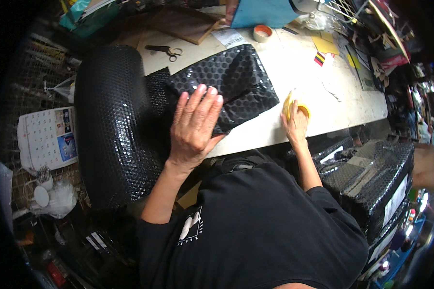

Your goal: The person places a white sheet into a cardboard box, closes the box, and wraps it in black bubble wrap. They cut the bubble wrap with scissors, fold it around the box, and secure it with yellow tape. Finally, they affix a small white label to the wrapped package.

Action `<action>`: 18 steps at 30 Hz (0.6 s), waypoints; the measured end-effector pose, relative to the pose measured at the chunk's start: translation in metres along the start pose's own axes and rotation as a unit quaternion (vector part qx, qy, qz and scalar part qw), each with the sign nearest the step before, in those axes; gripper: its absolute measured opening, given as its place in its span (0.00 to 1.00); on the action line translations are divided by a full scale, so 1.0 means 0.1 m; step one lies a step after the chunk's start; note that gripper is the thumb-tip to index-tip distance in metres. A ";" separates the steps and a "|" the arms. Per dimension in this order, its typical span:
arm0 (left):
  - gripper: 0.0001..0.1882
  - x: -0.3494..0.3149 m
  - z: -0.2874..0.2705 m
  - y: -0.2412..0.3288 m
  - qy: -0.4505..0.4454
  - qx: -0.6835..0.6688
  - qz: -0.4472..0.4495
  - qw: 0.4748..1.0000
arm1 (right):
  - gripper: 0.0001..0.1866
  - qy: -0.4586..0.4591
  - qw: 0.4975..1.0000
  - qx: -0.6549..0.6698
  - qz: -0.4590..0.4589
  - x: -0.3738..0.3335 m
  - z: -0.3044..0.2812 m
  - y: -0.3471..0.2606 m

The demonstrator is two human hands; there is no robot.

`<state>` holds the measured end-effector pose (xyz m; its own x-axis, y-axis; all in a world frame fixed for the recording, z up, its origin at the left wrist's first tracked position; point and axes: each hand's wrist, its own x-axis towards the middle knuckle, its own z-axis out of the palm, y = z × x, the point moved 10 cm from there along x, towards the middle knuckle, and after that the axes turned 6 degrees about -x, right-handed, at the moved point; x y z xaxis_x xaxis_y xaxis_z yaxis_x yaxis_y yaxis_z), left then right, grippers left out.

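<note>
My left hand [194,127] lies flat with its fingers stretched out on a parcel [243,67] wrapped in black bubble wrap. The parcel rests on a white tabletop [352,103], and a strip of the same wrap runs from its left side toward a big standing roll of black bubble wrap [110,96]. To the right of the parcel, my right hand [295,127] grips a yellow roll of tape [289,103] at the table's near edge, fingers reaching into its ring.
Scissors [171,51], an orange-cored tape roll [262,32] and a printed label [230,38] lie beyond the parcel. A wooden tray [188,26] and a blue panel [260,13] stand farther back. Black-wrapped boxes [371,168] are stacked at right; a calendar [48,139] hangs left.
</note>
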<state>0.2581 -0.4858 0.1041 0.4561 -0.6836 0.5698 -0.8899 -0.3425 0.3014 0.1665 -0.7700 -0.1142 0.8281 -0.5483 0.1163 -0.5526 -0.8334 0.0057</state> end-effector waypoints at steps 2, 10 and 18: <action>0.38 -0.01 0.02 0.05 0.010 0.019 0.009 1.000 | 0.47 -0.063 0.996 -0.057 -0.013 -0.08 0.49 0.15; 0.38 -0.02 0.00 0.11 0.038 0.037 0.031 0.998 | 0.33 0.053 0.878 0.455 0.137 0.58 -0.95 0.24; 0.38 0.01 0.07 0.13 -0.002 0.031 0.006 1.000 | 0.29 0.068 0.717 0.688 -0.085 0.48 -3.27 -0.94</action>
<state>0.2466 -0.4953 0.1033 0.4446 -0.6906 0.5705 -0.8947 -0.3725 0.2463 0.2271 -0.6953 0.2155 0.8039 -0.4970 0.3267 0.2493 -0.2172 -0.9438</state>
